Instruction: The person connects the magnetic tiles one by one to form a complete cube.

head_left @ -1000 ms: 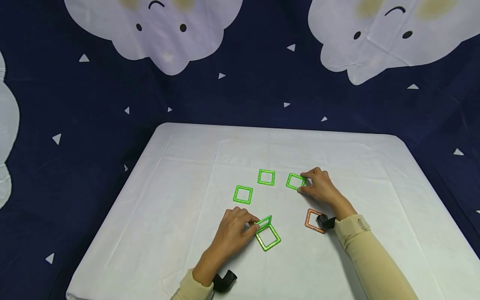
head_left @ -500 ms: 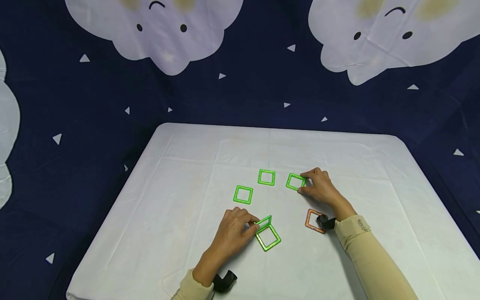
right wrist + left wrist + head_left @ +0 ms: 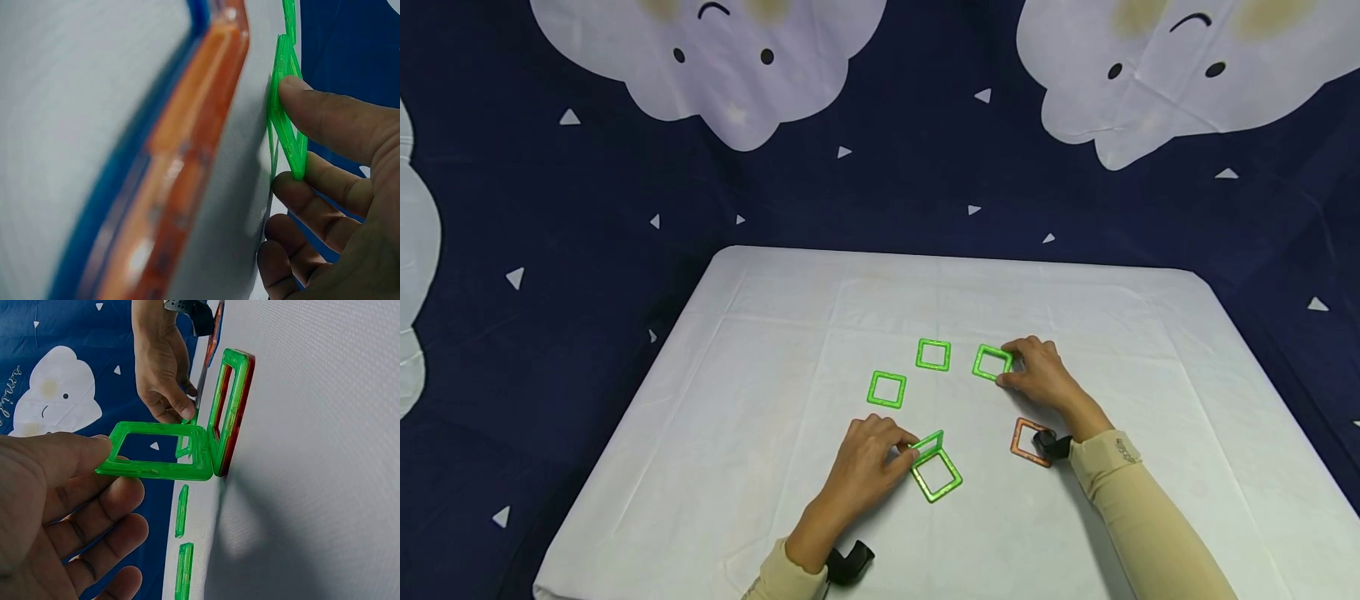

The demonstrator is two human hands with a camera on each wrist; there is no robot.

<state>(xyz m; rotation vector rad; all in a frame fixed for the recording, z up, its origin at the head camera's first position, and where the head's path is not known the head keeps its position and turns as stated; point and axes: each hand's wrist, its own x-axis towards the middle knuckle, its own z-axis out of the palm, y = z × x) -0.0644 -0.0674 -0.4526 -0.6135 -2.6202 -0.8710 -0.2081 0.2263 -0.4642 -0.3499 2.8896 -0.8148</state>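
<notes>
My left hand [image 3: 867, 458] pinches a green square magnetic tile [image 3: 200, 453] between thumb and forefinger, its other fingers loosely curled. That tile stands upright, its lower edge against a flat green tile [image 3: 947, 490] on the table. In the left wrist view a red layer [image 3: 240, 428] shows beneath the flat one. Farther right, my right hand [image 3: 1037, 368] holds another green square tile [image 3: 285, 125] by its edge between thumb and finger. It is tilted, with its near side raised close over the cloth.
Two loose green square tiles lie flat, one at the back [image 3: 918, 354] and one nearer left [image 3: 871, 388]. An orange tile [image 3: 1015, 435] with a blue underside lies below the right wrist, partly covered by the wrist camera [image 3: 1051, 444]. A white cloth [image 3: 760, 375] covers the table.
The tile in my right hand has tipped up slightly, the hand shifting barely. My left hand and its tiles have stayed in place.
</notes>
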